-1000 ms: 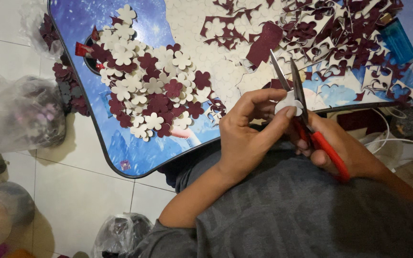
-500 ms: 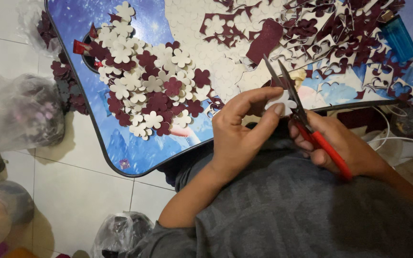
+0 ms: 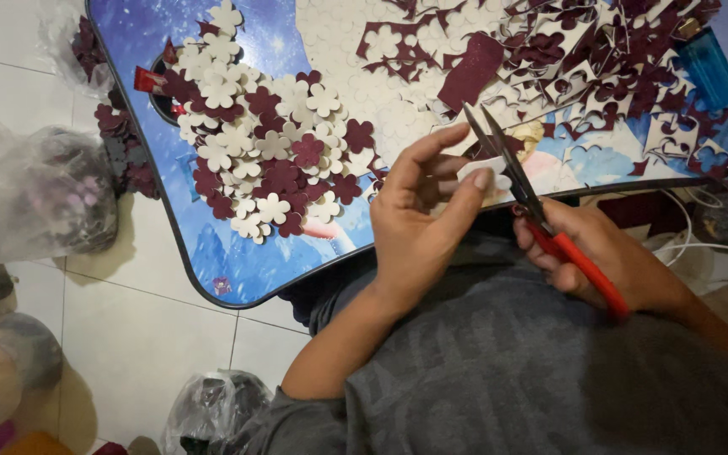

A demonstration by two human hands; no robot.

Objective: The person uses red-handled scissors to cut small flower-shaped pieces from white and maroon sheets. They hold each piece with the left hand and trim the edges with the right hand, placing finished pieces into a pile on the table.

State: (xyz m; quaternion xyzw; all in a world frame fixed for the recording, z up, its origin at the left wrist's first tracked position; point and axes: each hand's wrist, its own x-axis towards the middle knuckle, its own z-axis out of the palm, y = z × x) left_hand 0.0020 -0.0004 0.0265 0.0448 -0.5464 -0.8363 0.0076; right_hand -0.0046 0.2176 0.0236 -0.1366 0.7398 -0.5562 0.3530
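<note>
Since 1 second ago the scissors (image 3: 516,173) have opened around the white piece (image 3: 484,173) pinched in the left hand (image 3: 419,215), the right hand (image 3: 600,253) stays clamped on the red handles, so cutting continues just near the table (image 3: 238,270) edge.

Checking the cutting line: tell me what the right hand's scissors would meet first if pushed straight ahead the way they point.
The right hand aims the scissors up-left. First comes the small white piece pinched by the left hand, at the blades; beyond, probably the maroon sheet, though depth is unclear.
</note>
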